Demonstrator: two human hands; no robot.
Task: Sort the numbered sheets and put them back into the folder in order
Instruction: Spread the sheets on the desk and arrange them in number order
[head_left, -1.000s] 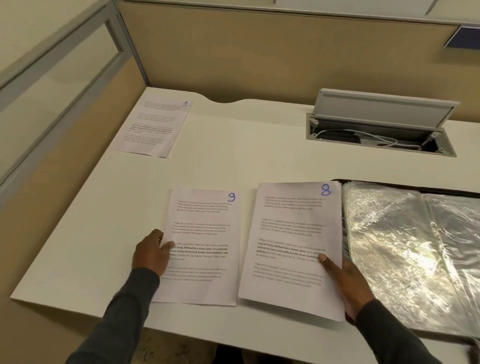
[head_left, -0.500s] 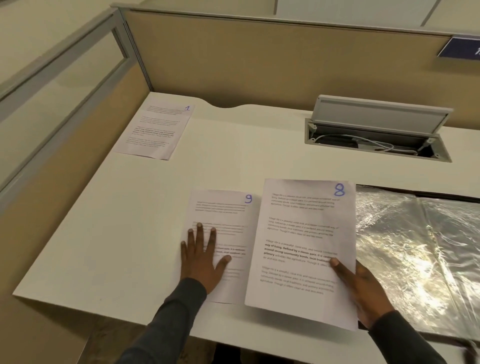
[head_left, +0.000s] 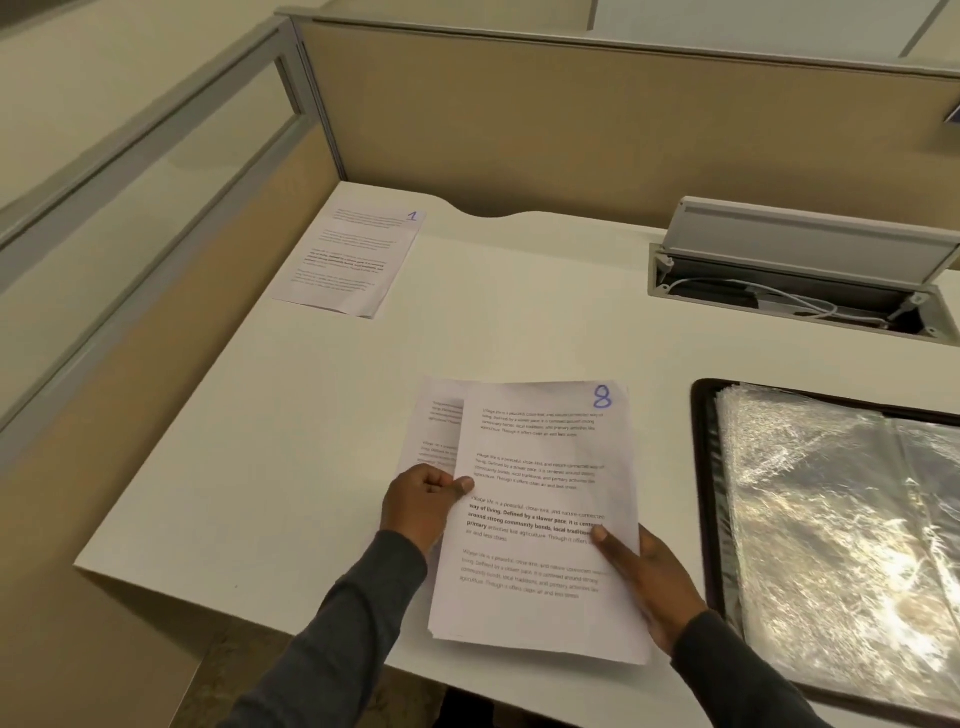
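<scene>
Pinching sheet 8 (head_left: 540, 519) at both edges, the left hand (head_left: 423, 501) and right hand (head_left: 652, 577) may let the skewed sheet beneath (head_left: 439, 431) slip past the left fingers, muddling order.

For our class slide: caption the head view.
Left hand and right hand hold sheet 8 over another sheet beside the open folder.
</scene>
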